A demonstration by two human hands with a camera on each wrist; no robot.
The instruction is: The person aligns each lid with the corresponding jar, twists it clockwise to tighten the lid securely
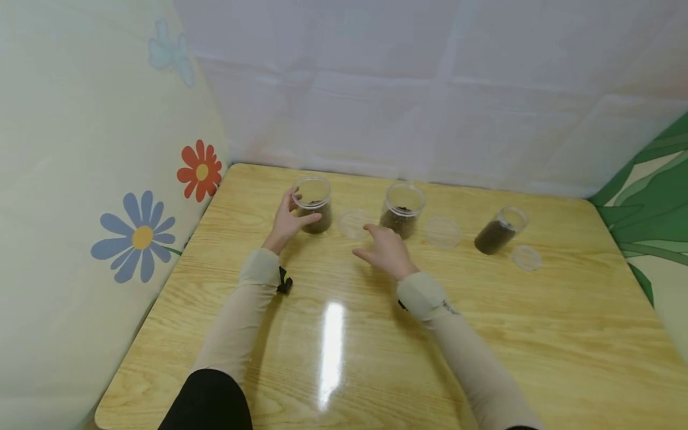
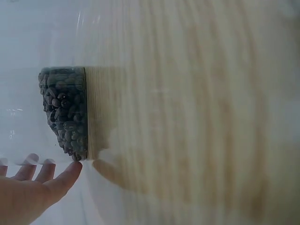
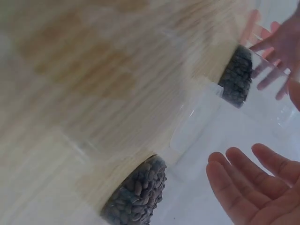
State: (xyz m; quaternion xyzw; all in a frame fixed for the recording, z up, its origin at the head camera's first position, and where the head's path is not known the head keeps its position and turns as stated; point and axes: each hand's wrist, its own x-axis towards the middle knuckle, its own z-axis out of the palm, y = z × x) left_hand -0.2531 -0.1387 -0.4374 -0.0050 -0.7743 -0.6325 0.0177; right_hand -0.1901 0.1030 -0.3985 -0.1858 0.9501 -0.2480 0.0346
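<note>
Three clear jars part-filled with dark beans stand along the table. My left hand [image 1: 287,221] holds the left jar [image 1: 321,218], thumb across its front and fingers round its left side. In the left wrist view, its fingertips [image 2: 72,171] meet the wall of that bean jar [image 2: 65,112]. My right hand [image 1: 389,251] holds nothing; its thumb and fingers are apart, just in front of the middle jar [image 1: 400,224]. A clear round lid [image 1: 352,224] lies between these two jars, beside the right fingertips. The right wrist view shows these fingers [image 3: 234,185] loosely extended.
A narrower jar [image 1: 493,236] stands to the right, with a small clear lid [image 1: 527,258] beside it. Another clear lid [image 1: 442,232] lies right of the middle jar. The wooden table [image 1: 344,382] meets a pale cloth backdrop [image 1: 376,107] behind and a flowered wall [image 1: 70,149] at left.
</note>
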